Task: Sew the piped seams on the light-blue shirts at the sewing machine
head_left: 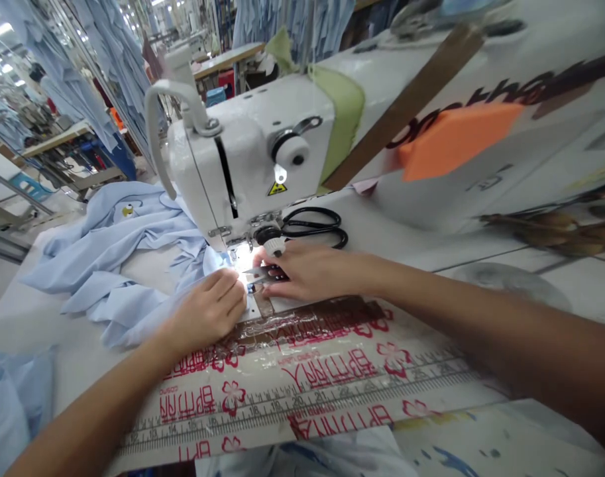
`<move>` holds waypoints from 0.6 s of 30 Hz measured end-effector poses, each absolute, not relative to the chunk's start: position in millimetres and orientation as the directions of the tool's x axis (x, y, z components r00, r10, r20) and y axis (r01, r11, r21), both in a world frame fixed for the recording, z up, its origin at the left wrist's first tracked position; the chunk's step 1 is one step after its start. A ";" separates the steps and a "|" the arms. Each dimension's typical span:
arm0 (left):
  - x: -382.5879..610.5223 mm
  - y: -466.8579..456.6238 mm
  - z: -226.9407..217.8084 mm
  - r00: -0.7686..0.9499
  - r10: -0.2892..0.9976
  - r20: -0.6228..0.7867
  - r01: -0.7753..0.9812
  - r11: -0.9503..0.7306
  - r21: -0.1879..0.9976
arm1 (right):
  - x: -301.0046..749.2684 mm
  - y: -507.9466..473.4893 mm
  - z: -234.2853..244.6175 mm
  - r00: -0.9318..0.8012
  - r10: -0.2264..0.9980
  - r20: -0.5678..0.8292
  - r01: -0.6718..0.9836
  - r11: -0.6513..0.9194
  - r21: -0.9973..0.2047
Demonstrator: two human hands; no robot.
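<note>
At the needle area of a white sewing machine (247, 159), both of my hands work close together under a bright lamp. My right hand (307, 268) is closed around small thread snips (262, 273), whose pointed blades face left. My left hand (215, 305) is closed with its fingertips down at the edge of the light blue fabric (148, 245), just left of the blades. The fabric lies in loose folds to the left of the machine head. Glare hides the presser foot and the exact spot where fingers and cloth meet.
A measuring tape strip (302, 404) is fixed along the table's front edge under printed clear tape. A black cable loop (317, 225) sits behind my right hand. An orange piece (461, 139) is on the machine arm. More blue cloth (16, 391) lies at lower left.
</note>
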State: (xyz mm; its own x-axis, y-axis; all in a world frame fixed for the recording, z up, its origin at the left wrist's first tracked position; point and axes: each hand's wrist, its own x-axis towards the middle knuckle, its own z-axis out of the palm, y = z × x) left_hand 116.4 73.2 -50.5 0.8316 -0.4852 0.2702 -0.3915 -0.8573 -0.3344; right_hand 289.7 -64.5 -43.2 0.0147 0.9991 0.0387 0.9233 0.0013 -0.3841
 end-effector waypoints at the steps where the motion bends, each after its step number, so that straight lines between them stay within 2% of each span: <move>1: 114.7 71.5 -49.8 0.831 -0.496 0.251 -0.388 -0.841 -0.376 | 292.7 -66.1 -42.1 0.002 0.999 0.040 0.910 0.015 -0.415; 3: 111.8 69.2 -49.2 0.837 -0.492 0.238 -0.373 -0.833 -0.410 | 297.0 -67.7 -39.7 -0.035 0.998 0.058 0.897 0.057 -0.439; 5: 109.6 68.4 -48.9 0.848 -0.473 0.237 -0.364 -0.846 -0.389 | 297.2 -67.7 -37.2 -0.066 0.995 0.070 0.903 0.089 -0.420; 9: 107.4 68.1 -47.6 0.871 -0.419 0.257 -0.348 -0.895 -0.280 | 286.8 -66.8 -33.4 -0.065 0.996 0.068 0.930 0.085 -0.357; 14: 103.0 63.9 -49.2 0.917 -0.302 0.262 -0.289 -0.953 -0.087 | 275.3 -70.6 -31.0 -0.052 0.993 0.103 0.960 0.079 -0.270; 18: 98.7 61.9 -55.3 0.922 -0.252 0.294 -0.266 -0.964 0.005 | 274.2 -73.6 -28.7 -0.052 0.993 0.107 0.972 0.075 -0.225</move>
